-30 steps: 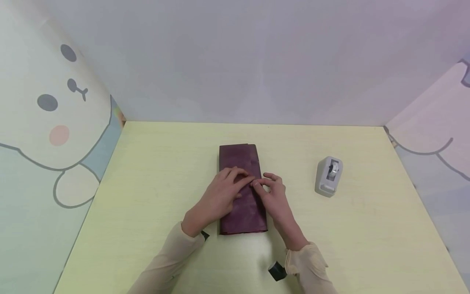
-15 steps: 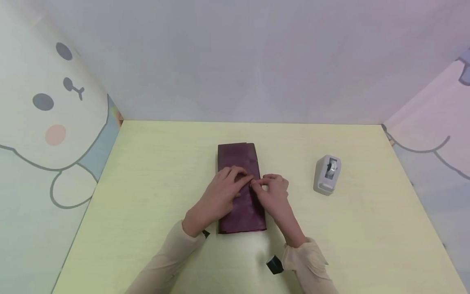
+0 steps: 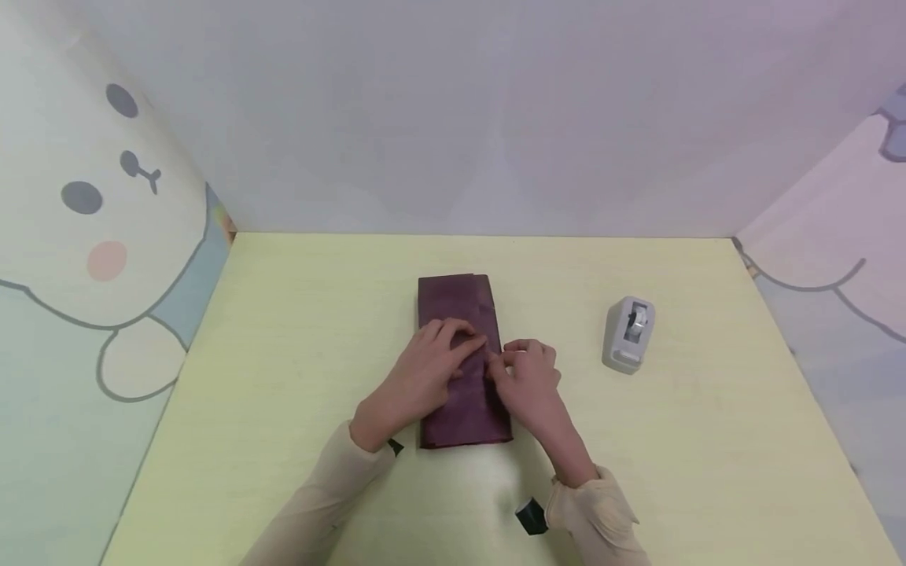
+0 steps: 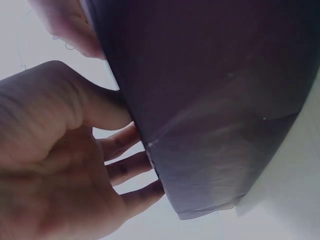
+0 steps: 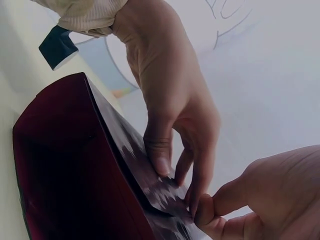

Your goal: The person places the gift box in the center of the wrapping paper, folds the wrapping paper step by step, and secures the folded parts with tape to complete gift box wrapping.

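Observation:
A long, box-shaped bundle of dark purple wrapping paper (image 3: 470,424) lies on the table, its long sides running away from me. Its near end gapes in the right wrist view, showing deep red paper (image 5: 75,165) inside. Across the top, my left hand (image 3: 418,373) rests with its fingers extended, fingertips at the lengthwise seam. My right hand (image 3: 527,381) is at the right side, its thumb and index finger pinching at the paper's edge by the seam. In the right wrist view both hands' fingertips meet over the shiny top face. The pinched edge itself is mostly hidden by fingers.
On the right of the pale yellow table (image 3: 708,440) stands a grey tape dispenser (image 3: 628,336). A white wall (image 3: 453,118) rises behind the table, and panels with cartoon drawings (image 3: 106,236) border both sides.
My right hand has shifted slightly toward me along the seam, its fingers curling in more. My left hand stays on the paper. The view has moved a little.

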The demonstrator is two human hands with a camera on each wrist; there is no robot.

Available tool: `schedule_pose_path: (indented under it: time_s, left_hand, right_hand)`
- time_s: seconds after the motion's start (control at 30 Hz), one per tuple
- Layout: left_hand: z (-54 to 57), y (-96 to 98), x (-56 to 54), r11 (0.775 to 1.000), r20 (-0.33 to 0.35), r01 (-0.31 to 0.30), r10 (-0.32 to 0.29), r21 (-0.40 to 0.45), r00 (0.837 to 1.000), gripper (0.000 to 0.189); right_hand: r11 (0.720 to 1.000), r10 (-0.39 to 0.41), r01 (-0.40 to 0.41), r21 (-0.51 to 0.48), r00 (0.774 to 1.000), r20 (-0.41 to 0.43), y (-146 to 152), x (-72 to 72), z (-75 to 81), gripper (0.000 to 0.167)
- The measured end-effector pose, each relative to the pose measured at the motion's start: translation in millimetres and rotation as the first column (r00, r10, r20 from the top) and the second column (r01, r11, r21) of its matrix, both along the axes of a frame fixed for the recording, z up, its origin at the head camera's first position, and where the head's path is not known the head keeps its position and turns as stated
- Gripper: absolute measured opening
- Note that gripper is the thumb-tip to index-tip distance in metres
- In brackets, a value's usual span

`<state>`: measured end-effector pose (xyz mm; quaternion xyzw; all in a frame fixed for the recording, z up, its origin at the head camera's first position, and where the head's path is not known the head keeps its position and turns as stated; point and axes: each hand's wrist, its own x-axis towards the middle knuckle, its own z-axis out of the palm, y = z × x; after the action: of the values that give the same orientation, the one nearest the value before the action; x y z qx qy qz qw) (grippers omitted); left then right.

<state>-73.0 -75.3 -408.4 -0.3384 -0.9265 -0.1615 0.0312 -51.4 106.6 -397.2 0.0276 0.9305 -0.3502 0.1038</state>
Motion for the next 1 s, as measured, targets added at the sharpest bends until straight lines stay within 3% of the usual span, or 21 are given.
schedule_pose_path:
  time_s: [0.2, 0.33, 0.4, 0.47, 0.6, 0.67, 0.77, 0.87, 1.0]
  left_hand:
    - [-3.2, -1.0, -1.4, 1.0, -0.011, -0.002, 0.002, -0.016, 1.0, 0.054]
    - [-4.0, -0.7, -1.8, 1.0, -0.023, 0.002, -0.002, -0.016, 1.0, 0.055]
    - [-3.9, -0.9, -1.7, 1.0, -0.02, 0.001, -0.001, -0.014, 1.0, 0.055]
    - [-3.3, -1.3, -1.7, 1.0, -0.014, -0.001, 0.001, -0.01, 1.0, 0.055]
    - [-2.2, -2.3, -1.9, 1.0, 0.004, -0.004, 0.004, 0.0, 1.0, 0.053]
    - [-2.1, -2.5, -1.9, 1.0, 0.001, -0.004, 0.004, -0.001, 1.0, 0.053]
    - [-2.6, -2.4, -1.2, 1.0, -0.011, -0.007, 0.007, -0.012, 1.0, 0.053]
    - [-3.7, -1.1, 0.0, 1.0, -0.028, -0.011, 0.01, -0.027, 1.0, 0.054]
    - [-3.9, 1.4, 1.7, 0.999, -0.034, -0.02, 0.019, -0.049, 0.999, 0.054]
  right_hand:
    - [1.0, -0.004, 0.004, 0.001, 1.0, 0.002, 4, 4.8, -0.5, 0.037]
    - [0.999, -0.042, 0.039, -0.023, 0.992, -0.122, 8, 10.8, -4.4, 0.028]
    - [0.998, -0.045, 0.033, -0.055, 0.972, -0.23, 11, 14.1, -7.7, 0.019]
    - [0.998, -0.02, -0.003, -0.065, 0.939, -0.345, 13, 17.0, -11.6, 0.012]
    - [0.995, 0.094, -0.074, 0.062, 0.877, -0.471, 17, 20.0, -20.0, 0.027]
    - [0.982, 0.158, -0.088, 0.166, 0.867, -0.472, 18, 20.7, -24.0, 0.037]
    - [0.953, 0.229, -0.113, 0.28, 0.875, -0.427, 18, 22.7, -27.0, 0.05]
    - [0.927, 0.276, -0.136, 0.351, 0.878, -0.39, 18, 26.1, -25.6, 0.058]
    - [0.889, 0.329, -0.149, 0.434, 0.865, -0.378, 18, 32.3, -21.5, 0.064]
